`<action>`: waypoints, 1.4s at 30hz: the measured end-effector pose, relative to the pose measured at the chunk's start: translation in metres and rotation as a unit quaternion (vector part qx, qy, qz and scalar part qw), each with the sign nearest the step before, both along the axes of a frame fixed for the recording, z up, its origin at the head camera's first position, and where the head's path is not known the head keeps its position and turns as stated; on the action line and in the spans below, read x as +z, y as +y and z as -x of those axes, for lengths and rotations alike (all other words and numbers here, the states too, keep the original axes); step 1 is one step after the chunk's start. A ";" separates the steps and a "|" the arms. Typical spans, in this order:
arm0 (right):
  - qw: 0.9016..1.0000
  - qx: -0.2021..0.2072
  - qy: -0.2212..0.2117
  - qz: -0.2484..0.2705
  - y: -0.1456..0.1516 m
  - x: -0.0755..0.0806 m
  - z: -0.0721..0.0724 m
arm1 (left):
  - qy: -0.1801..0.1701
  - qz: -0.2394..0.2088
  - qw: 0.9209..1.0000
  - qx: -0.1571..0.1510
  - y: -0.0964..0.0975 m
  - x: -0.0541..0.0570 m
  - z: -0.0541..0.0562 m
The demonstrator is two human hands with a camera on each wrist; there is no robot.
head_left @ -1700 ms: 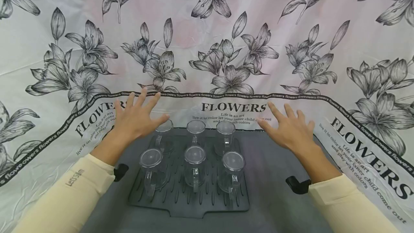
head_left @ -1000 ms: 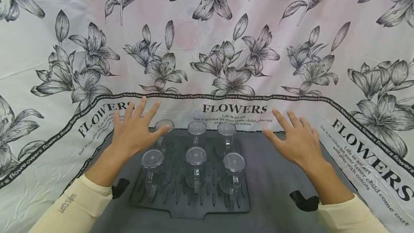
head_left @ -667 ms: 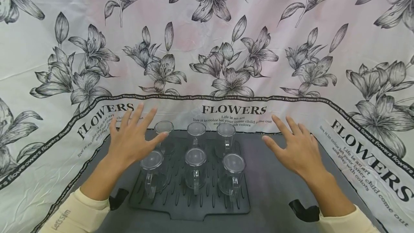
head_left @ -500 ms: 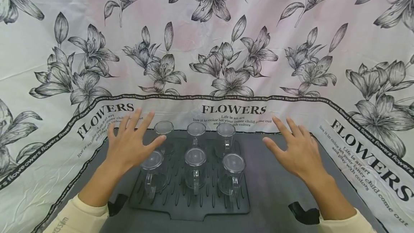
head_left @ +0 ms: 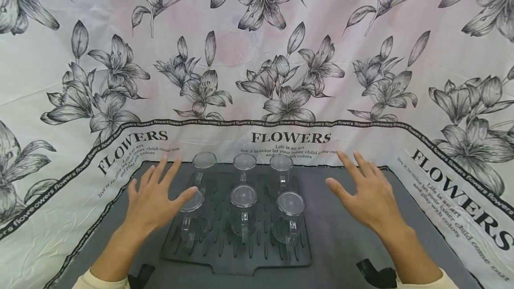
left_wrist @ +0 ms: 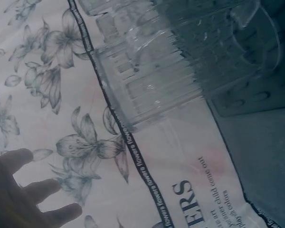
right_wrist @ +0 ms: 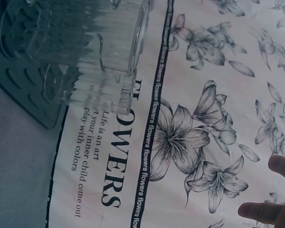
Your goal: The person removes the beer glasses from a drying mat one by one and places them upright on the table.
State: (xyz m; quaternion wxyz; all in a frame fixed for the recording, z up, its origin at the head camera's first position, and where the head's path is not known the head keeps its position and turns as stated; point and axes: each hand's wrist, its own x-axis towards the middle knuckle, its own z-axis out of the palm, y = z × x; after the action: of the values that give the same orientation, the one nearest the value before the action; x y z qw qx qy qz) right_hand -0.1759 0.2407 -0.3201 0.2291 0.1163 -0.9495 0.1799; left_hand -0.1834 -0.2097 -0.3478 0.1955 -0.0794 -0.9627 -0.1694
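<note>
Several clear glass mugs stand upside down in two rows on a dark ribbed drying mat (head_left: pixel 237 264). The front row has a left mug (head_left: pixel 196 222), a middle mug (head_left: pixel 243 208) and a right mug (head_left: pixel 290 220), their handles toward me. My left hand (head_left: pixel 150 204) hovers at the mat's left side with spread fingers, its thumb overlapping the front left mug's base in the head view. To the right of the mat my right hand (head_left: pixel 369 195) is held out, fingers spread, holding nothing. In both wrist views fingertips show against the cloth, apart from the glassware.
Behind the grey table (head_left: pixel 333 244) hangs a white cloth (head_left: pixel 233 88) printed with black lilies and lettering, wrapping round the left and right sides. A black strap piece (head_left: pixel 375 275) juts from beneath the right wrist, and another (head_left: pixel 142 275) from the left.
Both hands have drawn back toward me, the left one most and also slightly to the left. The sleeves have slid nearly out of view. The mugs and mat stay put.
</note>
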 end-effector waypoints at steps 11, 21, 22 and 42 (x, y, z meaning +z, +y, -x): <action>1.000 0.004 -0.007 0.011 0.000 -0.007 -0.004 | -0.021 -0.024 0.999 -0.002 -0.011 -0.021 -0.014; 0.999 0.016 -0.017 0.034 -0.001 -0.014 -0.008 | -0.005 -0.061 0.998 -0.014 -0.019 -0.053 -0.026; 0.999 0.021 -0.018 0.041 -0.001 -0.015 -0.009 | -0.005 -0.068 0.998 -0.017 -0.020 -0.055 -0.027; 0.991 0.078 -0.011 0.105 -0.005 -0.031 -0.022 | -0.111 -0.125 0.986 -0.022 -0.031 -0.114 -0.030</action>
State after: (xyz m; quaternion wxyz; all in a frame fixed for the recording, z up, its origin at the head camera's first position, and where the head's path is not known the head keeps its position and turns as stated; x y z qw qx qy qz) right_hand -0.1543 0.2354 -0.3508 0.2154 0.1629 -0.9157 0.2975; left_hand -0.1532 -0.2410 -0.4620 0.0918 -0.0560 -0.9477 -0.3006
